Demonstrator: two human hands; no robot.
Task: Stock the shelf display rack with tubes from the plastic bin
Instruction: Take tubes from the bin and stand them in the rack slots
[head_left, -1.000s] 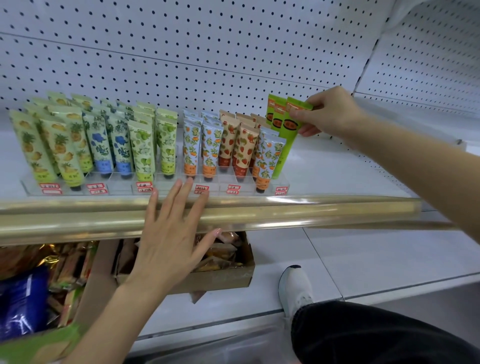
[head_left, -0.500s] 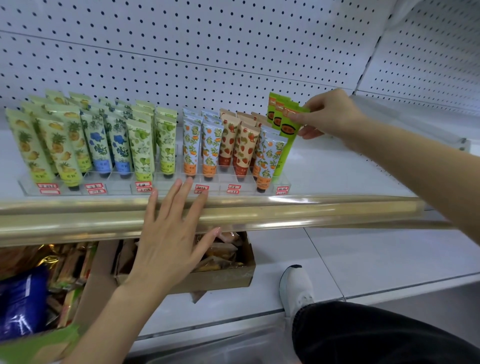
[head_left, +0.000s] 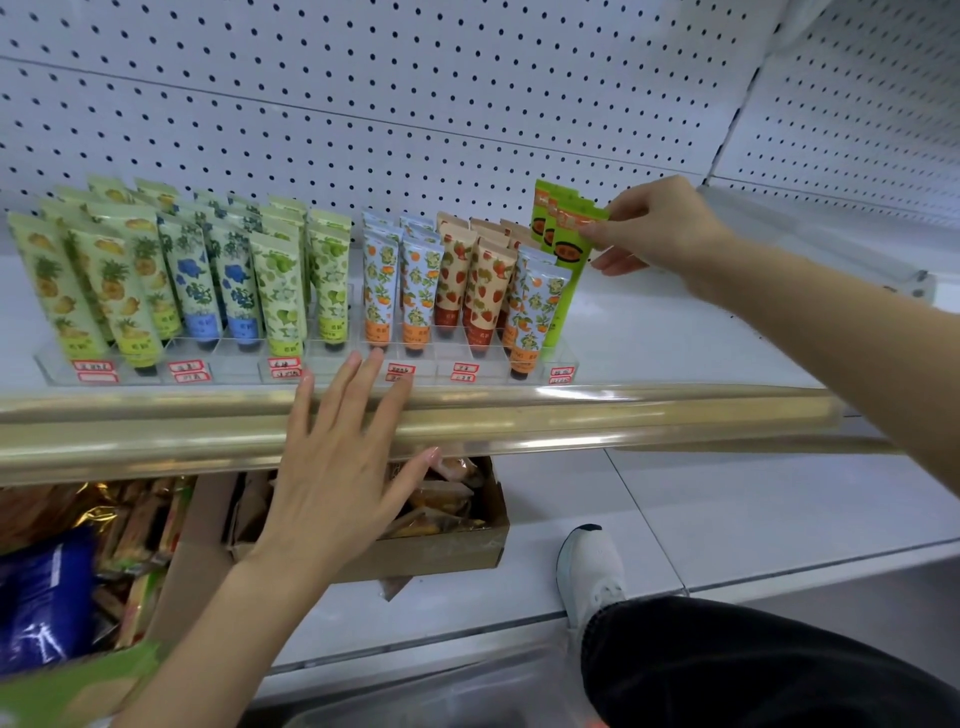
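The right hand (head_left: 655, 224) pinches the stiff crimped top of a green tube (head_left: 570, 258) standing just left of it at the end of the rack (head_left: 234, 367); the tube looks light, squashy and probably slick lower down, while the left hand (head_left: 343, 460) hovers spread and empty.

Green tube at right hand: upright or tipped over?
Upright: the green tube stands on end, right hand pinching its top. Lower end partly hidden behind other tubes.

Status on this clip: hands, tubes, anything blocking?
Right hand pinching top of green tube, right end of clear rack. Left hand open, over gold shelf rail. Orange-print tube stands just in front.
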